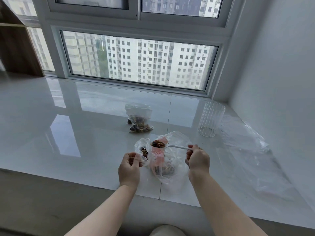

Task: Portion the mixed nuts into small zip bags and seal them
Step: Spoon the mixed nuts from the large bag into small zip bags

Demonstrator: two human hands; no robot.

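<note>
While loading: big nut bag (167, 169) on sill (68, 133); small zip bag (142, 150) pinched open by left hand (129, 169); right hand (198, 159) gripping heaped spoon (158, 144). Tip slowly, bowl inside mouth, avoiding spills. Filled bag (139, 121) behind.

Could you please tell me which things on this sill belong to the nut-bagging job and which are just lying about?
In use:
left hand holding small zip bag
right hand holding white spoon of nuts
large nut bag
filled zip bags

Lying about:
ribbed glass
loose plastic sheet
</note>
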